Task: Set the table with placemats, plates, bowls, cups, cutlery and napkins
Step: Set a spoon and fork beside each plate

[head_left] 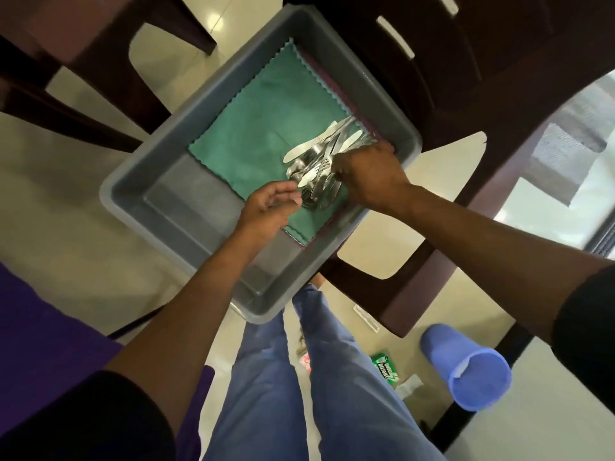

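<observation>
A grey plastic tub [159,191] rests on a dark chair. Inside lies a green cloth napkin [263,118] with a zigzag edge, over a darker maroon one. A pile of steel cutlery [321,164], knives, forks and spoons, sits on the cloth at the tub's right side. My right hand [366,173] reaches into the pile from the right, fingers curled round several pieces. My left hand [269,202] hovers at the pile's near edge, fingers loosely bent, fingertips by the utensils, holding nothing that I can see.
Dark brown plastic chairs [492,78] surround the tub. A purple-covered table edge [40,334] lies at lower left. On the tiled floor at lower right stand a blue plastic bin [466,367] and a green packet [384,364]. My legs in blue trousers are below.
</observation>
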The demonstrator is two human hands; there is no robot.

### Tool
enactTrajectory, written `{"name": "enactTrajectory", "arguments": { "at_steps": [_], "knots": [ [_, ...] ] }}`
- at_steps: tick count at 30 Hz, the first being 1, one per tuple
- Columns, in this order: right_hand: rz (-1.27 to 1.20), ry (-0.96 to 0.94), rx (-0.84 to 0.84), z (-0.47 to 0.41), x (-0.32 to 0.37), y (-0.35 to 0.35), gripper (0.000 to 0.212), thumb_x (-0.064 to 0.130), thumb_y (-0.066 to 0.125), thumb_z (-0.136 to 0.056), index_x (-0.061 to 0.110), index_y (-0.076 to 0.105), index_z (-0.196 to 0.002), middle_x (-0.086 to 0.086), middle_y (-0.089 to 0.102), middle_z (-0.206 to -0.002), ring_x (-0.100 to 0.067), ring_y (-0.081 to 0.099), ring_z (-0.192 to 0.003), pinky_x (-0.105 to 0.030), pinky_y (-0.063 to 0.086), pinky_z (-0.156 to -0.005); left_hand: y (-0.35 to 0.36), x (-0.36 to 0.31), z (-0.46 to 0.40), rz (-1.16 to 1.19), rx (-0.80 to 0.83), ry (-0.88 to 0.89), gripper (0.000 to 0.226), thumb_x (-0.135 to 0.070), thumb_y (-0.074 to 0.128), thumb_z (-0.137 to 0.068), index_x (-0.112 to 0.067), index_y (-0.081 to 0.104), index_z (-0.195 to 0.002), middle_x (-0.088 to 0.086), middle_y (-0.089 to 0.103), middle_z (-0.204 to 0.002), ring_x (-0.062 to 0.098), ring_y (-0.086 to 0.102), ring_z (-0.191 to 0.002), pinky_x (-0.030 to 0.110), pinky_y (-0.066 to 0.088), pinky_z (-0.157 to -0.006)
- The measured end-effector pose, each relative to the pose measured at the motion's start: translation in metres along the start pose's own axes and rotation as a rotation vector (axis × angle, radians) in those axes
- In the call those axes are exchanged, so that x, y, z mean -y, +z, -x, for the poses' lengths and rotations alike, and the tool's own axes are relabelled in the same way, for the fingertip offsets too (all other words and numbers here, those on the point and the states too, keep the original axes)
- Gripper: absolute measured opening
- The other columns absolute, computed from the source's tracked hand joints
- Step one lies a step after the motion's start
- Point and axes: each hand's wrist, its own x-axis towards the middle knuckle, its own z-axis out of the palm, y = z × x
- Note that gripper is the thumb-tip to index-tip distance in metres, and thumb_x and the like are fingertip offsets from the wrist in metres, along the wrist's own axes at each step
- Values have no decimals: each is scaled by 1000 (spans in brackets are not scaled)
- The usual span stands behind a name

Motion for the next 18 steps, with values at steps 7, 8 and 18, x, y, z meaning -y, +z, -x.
{"name": "enactTrajectory", "arguments": {
  "at_steps": [7,8,18],
  "knots": [
    [-907,68,109,26,71,11,12,13,73,-94,9,78,-84,14,68,-62,0,61,-56,-24,51,-62,18,-11,19,687,-23,-102,29,-16,43,-111,-10,65,-129,8,73,-126,18,72,-106,32,59,-84],
    [-918,78,116,27,76,16,17,15,71,-95,11,78,-80,12,67,-60,-1,60,-55,-27,51,-60,15,-8,19,708,-64,-100,29,-17,40,-112,-11,65,-126,10,73,-127,22,72,-109,35,60,-86],
    [-34,-42,132,-63,40,30,50,14,72,-85,27,61,-131,-13,54,-121,-39,58,-113,-43,53,-81,-42,15,21,720,-237,-172,25,-23,46,-110,-12,61,-128,5,67,-95,16,61,-74,44,58,-84]
  ]
}}
